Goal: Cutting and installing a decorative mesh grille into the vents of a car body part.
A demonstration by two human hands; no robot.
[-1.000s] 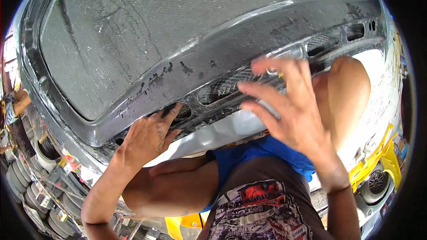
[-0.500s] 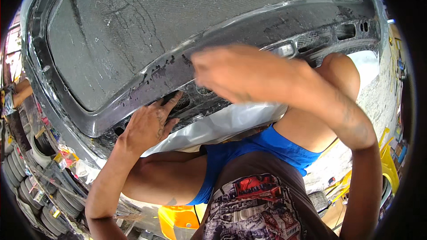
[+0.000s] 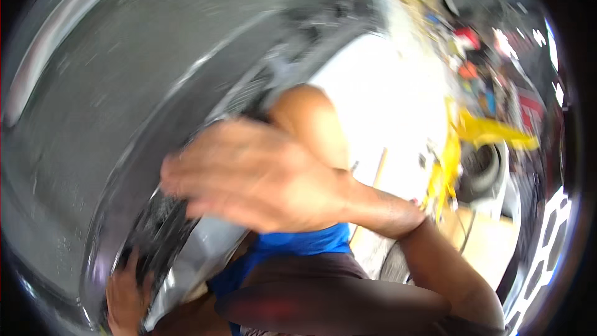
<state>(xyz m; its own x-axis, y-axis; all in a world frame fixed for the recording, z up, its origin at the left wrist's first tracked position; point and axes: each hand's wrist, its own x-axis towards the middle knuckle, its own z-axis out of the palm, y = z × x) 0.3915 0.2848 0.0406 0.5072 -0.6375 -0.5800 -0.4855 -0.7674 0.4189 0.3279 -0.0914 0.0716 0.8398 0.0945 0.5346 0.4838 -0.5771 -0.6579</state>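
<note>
A large dark panel [image 3: 93, 112], grey in the middle with a glossy black border, lies in front of me and looks like part of a car body. My left hand [image 3: 127, 302] rests at its near edge, low in the view, fingers apart on the slotted black strip. Above that same strip is my right hand [image 3: 249, 174], blurred by motion, its fingers too smeared to show whether they hold anything. Below the border shows a crumpled silvery surface [image 3: 205, 242].
My bare knee [image 3: 311, 118] presses close to the panel edge. On the right, yellow parts [image 3: 491, 130] stand near a grey round-mouthed object [image 3: 482, 168] and a flat tan board [image 3: 491, 236]. Clutter fills the far right.
My view has swung to the right, bringing the floor and yellow parts further in. The panel now runs steeply down the left side. My right hand stays raised over the strip, still blurred.
</note>
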